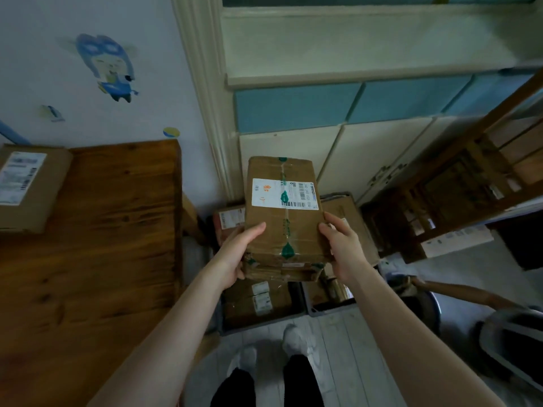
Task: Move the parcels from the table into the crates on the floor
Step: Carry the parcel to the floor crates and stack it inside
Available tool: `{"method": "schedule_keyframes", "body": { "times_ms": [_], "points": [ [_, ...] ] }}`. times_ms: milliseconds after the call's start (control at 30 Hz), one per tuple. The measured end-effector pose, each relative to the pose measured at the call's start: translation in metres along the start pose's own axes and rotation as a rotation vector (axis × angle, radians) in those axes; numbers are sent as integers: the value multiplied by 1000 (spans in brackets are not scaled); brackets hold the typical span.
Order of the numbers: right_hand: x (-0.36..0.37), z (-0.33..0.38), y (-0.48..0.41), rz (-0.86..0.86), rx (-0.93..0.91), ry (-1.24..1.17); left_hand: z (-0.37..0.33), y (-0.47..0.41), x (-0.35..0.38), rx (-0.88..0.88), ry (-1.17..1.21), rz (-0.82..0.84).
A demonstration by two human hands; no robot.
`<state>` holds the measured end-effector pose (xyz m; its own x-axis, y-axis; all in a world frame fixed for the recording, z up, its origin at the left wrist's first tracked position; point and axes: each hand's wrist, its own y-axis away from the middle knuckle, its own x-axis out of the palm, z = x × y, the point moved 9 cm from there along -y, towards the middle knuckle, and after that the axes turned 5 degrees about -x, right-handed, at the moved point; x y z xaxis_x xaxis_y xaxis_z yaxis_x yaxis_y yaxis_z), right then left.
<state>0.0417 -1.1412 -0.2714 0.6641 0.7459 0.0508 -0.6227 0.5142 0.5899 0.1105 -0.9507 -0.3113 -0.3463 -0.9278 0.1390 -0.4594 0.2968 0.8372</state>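
Table (102,230): dark wood, fills my left side. Crates (264,324): two on the floor just right of it, both with boxes (255,301) inside. Parcel (282,224): in the air over the crates, label facing up at me, tape down its middle. Second parcel (26,186): sits at the table's far left edge. Left hand (238,254) grips the parcel's near left corner, thumb on top. Right hand (343,248) grips the near right corner the same way.
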Motion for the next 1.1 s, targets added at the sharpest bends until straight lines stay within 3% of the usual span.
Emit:
{"method": "schedule_keyframes", "body": {
  "times_ms": [333, 667, 767, 867, 1100],
  "points": [
    [-46, -17, -86, 79, 57, 124, 29, -59, 63, -16, 212, -79],
    [-37, -92, -133, 203, 94, 328, 103, -116, 50, -35, 494, -239],
    [-25, -135, -149, 250, 219, 403, 136, -127, 42, -30, 536, -316],
    [-17, -176, -169, 285, 289, 442, 172, -146, 29, -88, 511, -378],
    [7, -228, -211, 445, 277, 593, 223, -188, 20, -268, 575, -321]
  ]
}}
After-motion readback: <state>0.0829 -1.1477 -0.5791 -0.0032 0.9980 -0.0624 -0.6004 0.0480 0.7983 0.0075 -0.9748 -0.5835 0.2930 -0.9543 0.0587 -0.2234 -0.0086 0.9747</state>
